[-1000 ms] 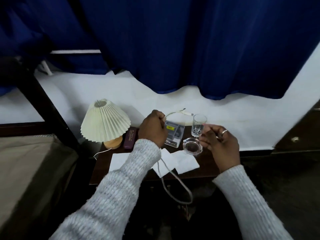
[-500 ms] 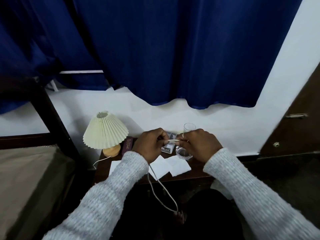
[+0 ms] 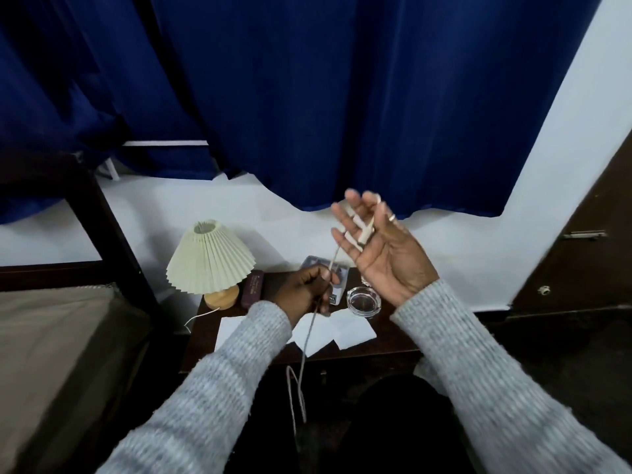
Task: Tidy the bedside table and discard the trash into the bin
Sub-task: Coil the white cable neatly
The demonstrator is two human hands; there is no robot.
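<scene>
A white cable (image 3: 305, 347) runs from my right hand (image 3: 379, 248) down through my left hand (image 3: 307, 292) and hangs in a loop below the dark bedside table (image 3: 386, 343). My right hand is raised palm up, fingers spread, with the cable's plug end lying across them. My left hand is closed around the cable just above the table. White paper tissues (image 3: 352, 331) lie at the table's front. A glass ashtray (image 3: 363, 301) sits beside a small clear box (image 3: 337, 268). No bin is visible.
A pleated cream lamp (image 3: 210, 260) stands at the table's left with a dark maroon case (image 3: 252, 289) beside it. A bed with a dark frame (image 3: 51, 336) is on the left. Blue curtains (image 3: 307, 97) hang behind; a wooden door (image 3: 588, 254) is at right.
My right hand has risen from the table with the cable's end and turned palm up. My left hand slid down the cable. The drinking glass is now hidden behind my right hand.
</scene>
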